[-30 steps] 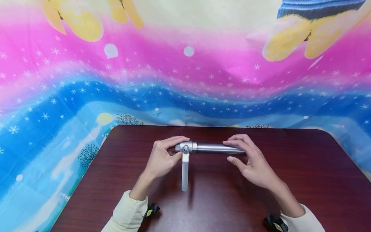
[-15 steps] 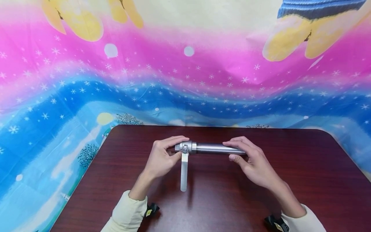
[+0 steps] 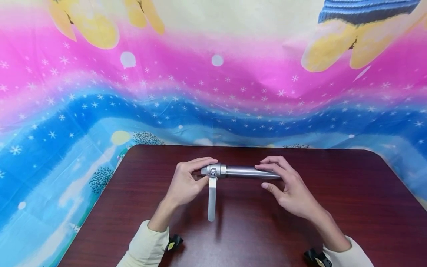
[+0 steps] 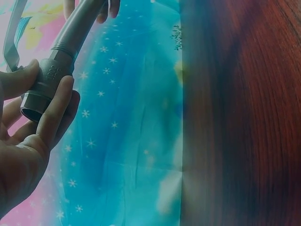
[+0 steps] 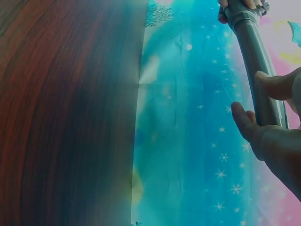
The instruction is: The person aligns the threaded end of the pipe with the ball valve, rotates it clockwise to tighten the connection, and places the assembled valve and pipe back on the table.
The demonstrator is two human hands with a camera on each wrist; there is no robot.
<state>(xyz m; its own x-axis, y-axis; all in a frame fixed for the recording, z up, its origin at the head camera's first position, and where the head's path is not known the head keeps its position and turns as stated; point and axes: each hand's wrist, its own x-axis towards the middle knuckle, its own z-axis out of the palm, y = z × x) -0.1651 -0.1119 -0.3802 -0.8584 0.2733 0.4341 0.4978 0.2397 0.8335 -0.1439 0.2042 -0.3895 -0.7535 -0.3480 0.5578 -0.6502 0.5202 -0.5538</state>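
Note:
A steel ball valve [image 3: 217, 169] with a flat lever handle [image 3: 212, 200] is held above the table. My left hand [image 3: 186, 183] grips the valve's left end, thumb in front and fingers behind; in the left wrist view its open threaded end [image 4: 34, 106] faces the camera. Joined to the valve's right side is a smooth metal pipe [image 3: 243, 171], roughly level, with some thread showing at the joint in the left wrist view. Around the pipe's right end is my right hand [image 3: 293, 189], loosely spread. Its fingers touch the upper side, while the thumb stands slightly off the pipe.
Below both hands lies a dark red-brown wooden table [image 3: 253, 237]. A pink and blue snowflake-patterned cloth [image 3: 213, 92] hangs behind it. Black devices sit at the left cuff [image 3: 174, 243] and the right cuff [image 3: 317, 257].
My right thumb, against the pipe half a second ago, has come away from it and the fingers have spread. The left hand keeps its grip, with the valve almost still.

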